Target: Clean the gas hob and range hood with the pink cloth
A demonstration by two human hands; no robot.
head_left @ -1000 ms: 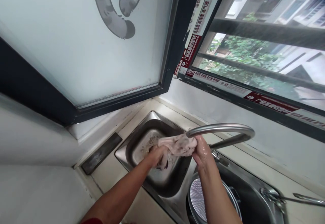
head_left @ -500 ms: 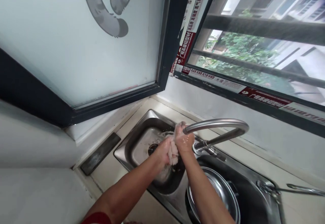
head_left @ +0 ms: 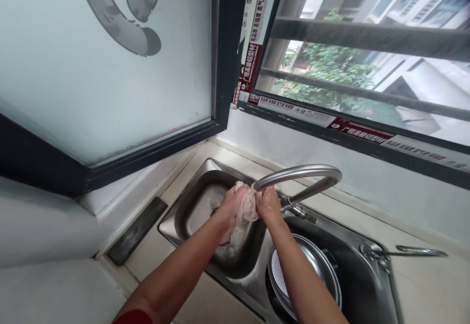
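A pale wet cloth (head_left: 249, 207) is bunched between my two hands, right below the spout of the curved metal faucet (head_left: 304, 171). My left hand (head_left: 232, 203) is closed on its left side, and my right hand (head_left: 269, 203) grips the other side. Water runs over the cloth and falls into the left basin of the steel sink (head_left: 187, 216). The spout's end partly covers the gap between the hands, and some fingertips are hidden.
In the right basin sits a round metal pot (head_left: 323, 277) with a perforated piece, partly behind my right forearm. A metal utensil (head_left: 414, 252) lies across the right rim. A dark rectangular block (head_left: 137, 231) rests left of the sink. An open window pane (head_left: 147, 94) hangs above.
My hands have moved apart a little, and the cloth now spreads between them below the spout. The whole view has shifted slightly, so the scene sits further left.
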